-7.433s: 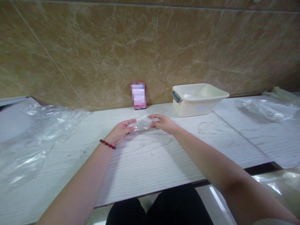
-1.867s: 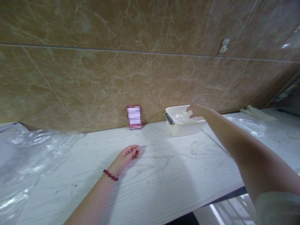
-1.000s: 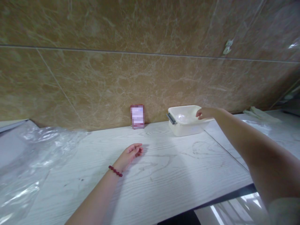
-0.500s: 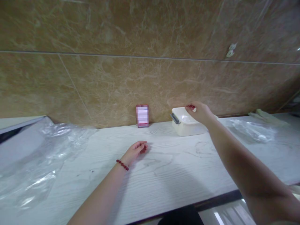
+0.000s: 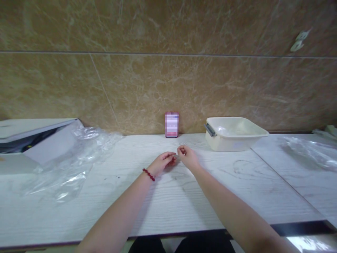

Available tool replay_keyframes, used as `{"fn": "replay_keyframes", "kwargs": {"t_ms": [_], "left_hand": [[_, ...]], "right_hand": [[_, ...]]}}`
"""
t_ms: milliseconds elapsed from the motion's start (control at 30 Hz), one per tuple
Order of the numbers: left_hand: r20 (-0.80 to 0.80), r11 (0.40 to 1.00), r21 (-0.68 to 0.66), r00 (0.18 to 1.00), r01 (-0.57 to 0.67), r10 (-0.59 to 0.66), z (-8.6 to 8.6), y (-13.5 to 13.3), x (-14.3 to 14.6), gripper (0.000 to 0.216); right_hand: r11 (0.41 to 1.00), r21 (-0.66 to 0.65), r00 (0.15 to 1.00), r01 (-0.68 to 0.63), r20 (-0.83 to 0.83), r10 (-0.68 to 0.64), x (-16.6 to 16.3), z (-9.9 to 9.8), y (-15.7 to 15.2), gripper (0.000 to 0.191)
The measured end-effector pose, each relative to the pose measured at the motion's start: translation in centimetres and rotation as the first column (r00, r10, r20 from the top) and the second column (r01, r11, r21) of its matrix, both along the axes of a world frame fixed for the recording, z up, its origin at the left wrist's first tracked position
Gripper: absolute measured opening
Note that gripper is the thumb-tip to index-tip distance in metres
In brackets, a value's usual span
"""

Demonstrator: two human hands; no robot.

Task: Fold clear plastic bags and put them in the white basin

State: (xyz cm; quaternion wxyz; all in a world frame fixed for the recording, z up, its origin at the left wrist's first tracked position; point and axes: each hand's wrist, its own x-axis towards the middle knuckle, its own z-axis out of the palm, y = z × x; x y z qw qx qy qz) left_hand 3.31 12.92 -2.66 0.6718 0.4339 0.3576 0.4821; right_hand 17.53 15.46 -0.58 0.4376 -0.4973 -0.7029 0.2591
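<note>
Just above the middle of the table, my left hand (image 5: pixel 164 162) and my right hand (image 5: pixel 189 158) are almost fingertip to fingertip. A red bead bracelet (image 5: pixel 149 174) circles my left wrist. Both hands are closed in a pinch; a faint, thin pale bit seems to lie between the fingertips, too small to name. Behind them a phone (image 5: pixel 172 125) with a blurred lit screen leans upright against the wall. To the right of my right hand, and apart from it, stands a cream plastic tub (image 5: pixel 229 143) with a grey side clip.
At the left an open white box (image 5: pixel 18 163) holds dark items, with crumpled clear plastic wrap (image 5: pixel 76 168) beside it. More clear plastic (image 5: pixel 312 149) lies at the far right. The white wood-grain table (image 5: pixel 110 207) meets a brown marbled wall (image 5: pixel 147 91).
My right hand has come away from the tub, moving left to meet my left hand. The camera view has turned left, so the box shows more fully.
</note>
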Motion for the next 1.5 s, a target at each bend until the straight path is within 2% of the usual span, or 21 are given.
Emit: {"fn": "replay_keyframes", "kwargs": {"t_ms": [133,433,800,967,1100,1200,1300,1400,1500], "left_hand": [[0.006,0.999,0.028,1.0,0.022,-0.022,0.1,-0.1,0.0,0.023],[0.017,0.998,0.054,0.999,0.032,-0.033,-0.1,-0.1,0.1,0.022],[-0.033,0.995,0.097,0.999,0.026,-0.023,-1.1,0.4,0.0,0.024],[-0.035,0.993,0.113,0.999,0.027,-0.023,-1.3,0.5,0.0,0.022],[-0.15,0.983,0.177,0.989,0.038,-0.011,-1.0,0.4,-0.2,0.016],[-0.388,0.951,0.308,0.917,0.04,0.087,-0.7,0.2,-0.7,0.02],[-0.6,0.882,0.467,0.756,0.067,0.261,-0.2,0.0,-1.5,0.024],[-0.669,0.808,0.582,0.619,0.091,0.412,0.5,-0.4,-2.3,0.025],[-0.69,0.769,0.628,0.541,0.119,0.48,1.0,-0.6,-2.7,0.026]], "right_hand": [[0.993,-0.019,0.992,-0.119,0.043,0.119,-0.9,-1.3,-0.9,0.013],[0.968,-0.06,0.97,-0.242,0.004,0.242,-1.2,-1.9,-0.7,0.018],[0.96,-0.102,0.965,-0.261,-0.013,0.261,-1.1,-2.1,-0.4,0.018],[0.966,-0.083,0.969,-0.246,0.002,0.247,-1.1,-2.1,-0.3,0.018],[0.963,-0.084,0.966,-0.258,-0.005,0.258,-1.0,-2.2,-0.2,0.018],[0.957,-0.084,0.961,-0.277,-0.002,0.278,-1.1,-2.1,-0.3,0.019],[0.962,-0.078,0.964,-0.262,0.017,0.264,-1.1,-1.8,-0.4,0.02],[0.973,-0.056,0.972,-0.225,0.057,0.228,-1.0,-1.6,-0.4,0.02],[0.973,-0.035,0.971,-0.228,0.065,0.23,-1.0,-1.6,-0.3,0.019]]}}
